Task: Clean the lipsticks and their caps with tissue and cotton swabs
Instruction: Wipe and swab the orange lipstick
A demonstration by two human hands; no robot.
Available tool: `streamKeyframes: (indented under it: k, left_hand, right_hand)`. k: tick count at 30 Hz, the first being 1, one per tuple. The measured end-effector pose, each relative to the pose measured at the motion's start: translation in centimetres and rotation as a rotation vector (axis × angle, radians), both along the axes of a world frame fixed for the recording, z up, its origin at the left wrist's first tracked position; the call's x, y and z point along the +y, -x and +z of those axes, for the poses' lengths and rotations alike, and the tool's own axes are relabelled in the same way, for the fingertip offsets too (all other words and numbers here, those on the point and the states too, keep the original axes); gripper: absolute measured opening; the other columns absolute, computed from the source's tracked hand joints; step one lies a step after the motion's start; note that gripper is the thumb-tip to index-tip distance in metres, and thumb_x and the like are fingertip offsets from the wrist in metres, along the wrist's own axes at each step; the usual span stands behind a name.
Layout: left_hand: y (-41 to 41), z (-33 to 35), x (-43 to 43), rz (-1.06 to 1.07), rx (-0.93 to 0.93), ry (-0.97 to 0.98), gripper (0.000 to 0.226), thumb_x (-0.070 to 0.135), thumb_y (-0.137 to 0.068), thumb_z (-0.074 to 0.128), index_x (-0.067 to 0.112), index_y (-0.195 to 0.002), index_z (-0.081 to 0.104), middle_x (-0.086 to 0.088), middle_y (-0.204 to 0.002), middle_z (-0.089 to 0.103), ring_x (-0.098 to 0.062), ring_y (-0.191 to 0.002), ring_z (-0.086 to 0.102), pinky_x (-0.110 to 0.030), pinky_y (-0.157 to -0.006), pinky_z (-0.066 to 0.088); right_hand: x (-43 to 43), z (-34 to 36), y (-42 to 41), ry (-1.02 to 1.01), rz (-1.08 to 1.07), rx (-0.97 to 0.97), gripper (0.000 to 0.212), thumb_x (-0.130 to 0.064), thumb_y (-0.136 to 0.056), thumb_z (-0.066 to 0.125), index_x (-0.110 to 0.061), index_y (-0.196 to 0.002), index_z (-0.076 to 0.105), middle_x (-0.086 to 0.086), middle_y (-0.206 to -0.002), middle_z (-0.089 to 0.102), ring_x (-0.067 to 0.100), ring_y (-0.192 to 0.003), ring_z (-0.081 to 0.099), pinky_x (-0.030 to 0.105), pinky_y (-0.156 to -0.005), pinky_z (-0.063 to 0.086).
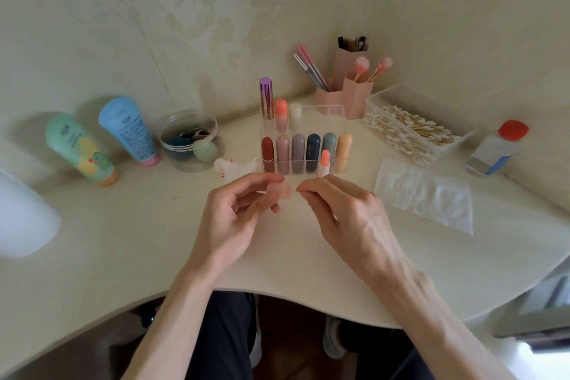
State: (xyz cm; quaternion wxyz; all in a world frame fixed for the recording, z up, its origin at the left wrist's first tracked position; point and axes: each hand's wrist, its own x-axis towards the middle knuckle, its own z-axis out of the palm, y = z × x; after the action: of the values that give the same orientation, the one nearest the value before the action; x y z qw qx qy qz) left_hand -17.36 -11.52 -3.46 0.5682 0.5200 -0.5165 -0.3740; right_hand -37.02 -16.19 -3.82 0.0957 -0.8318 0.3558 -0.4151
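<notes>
While the left hand grips a pale pink, see-through cap between thumb and curled fingers above the desk, the right hand has its thumb and forefinger pressed together right at the cap's open end; blur hides whether anything is pinched between them, so I cannot tell its grasp. Just beyond the hands an uncapped coral lipstick stands upright, touching or just in front of the clear organizer, whose front row holds six capped lipsticks side by side, with three taller ones behind at the left. A crumpled tissue with red marks lies just left of the organizer, and a flat clean tissue lies to the right. Behind that, a clear tray is filled with cotton swabs, and a bottle with a red top stands further right. Pink brush holders stand at the back, while a round tub and two tubes sit well to the left.
</notes>
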Motion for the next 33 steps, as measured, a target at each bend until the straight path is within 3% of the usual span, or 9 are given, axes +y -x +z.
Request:
streamKeyframes:
  k: [6, 12, 21, 26, 33]
  left_hand:
    - [0.0, -0.3, -0.1, 0.019, 0.017, 0.005, 0.020, 0.015, -0.091, 0.074, 0.008, -0.110, 0.075, -0.006, -0.097, 0.080, -0.020, -0.080, 0.075, -0.019, -0.080, 0.053]
    - [0.0, -0.4, -0.1, 0.015, 0.005, 0.004, 0.019, 0.015, -0.090, 0.075, 0.010, -0.109, 0.076, -0.003, -0.096, 0.081, -0.019, -0.078, 0.073, -0.021, -0.084, 0.056]
    - [0.1, -0.4, -0.1, -0.011, -0.030, -0.013, 0.016, 0.004, -0.091, 0.075, 0.010, -0.105, 0.078, 0.001, -0.098, 0.080, -0.016, -0.069, 0.065, -0.019, -0.077, 0.053]
    - [-0.1, -0.4, -0.1, 0.008, 0.025, -0.001, 0.017, 0.013, -0.093, 0.072, 0.008, -0.109, 0.075, -0.008, -0.098, 0.080, -0.022, -0.070, 0.066, -0.023, -0.078, 0.054]
    - [0.0, -0.2, 0.1, -0.021, 0.032, -0.013, 0.020, 0.019, -0.092, 0.072, 0.010, -0.110, 0.075, -0.005, -0.098, 0.080, -0.021, -0.070, 0.067, -0.021, -0.077, 0.053]
  right_hand:
    - [0.5, -0.4, 0.0, -0.017, 0.040, 0.038, 0.012, -0.018, -0.107, 0.060, -0.014, -0.107, 0.072, -0.005, -0.094, 0.070, 0.019, -0.074, 0.064, 0.039, -0.059, 0.053]
    - [1.0, -0.4, -0.5, -0.028, 0.048, 0.062, 0.014, -0.022, -0.109, 0.053, -0.013, -0.107, 0.064, -0.006, -0.092, 0.065, 0.019, -0.070, 0.059, 0.040, -0.055, 0.049]
    - [1.3, 0.6, -0.6, 0.016, -0.057, 0.043, 0.013, -0.023, -0.111, 0.048, -0.014, -0.107, 0.057, -0.014, -0.081, 0.046, 0.017, -0.067, 0.052, 0.030, -0.056, 0.037]
    - [1.2, 0.1, -0.2, 0.016, -0.101, 0.027, 0.010, -0.020, -0.106, 0.055, -0.013, -0.103, 0.061, -0.007, -0.080, 0.060, 0.016, -0.065, 0.058, 0.033, -0.054, 0.045]
    - [1.2, -0.5, -0.4, -0.039, -0.011, 0.038, 0.012, -0.022, -0.109, 0.052, -0.014, -0.105, 0.060, -0.006, -0.090, 0.064, 0.017, -0.071, 0.059, 0.032, -0.057, 0.045]
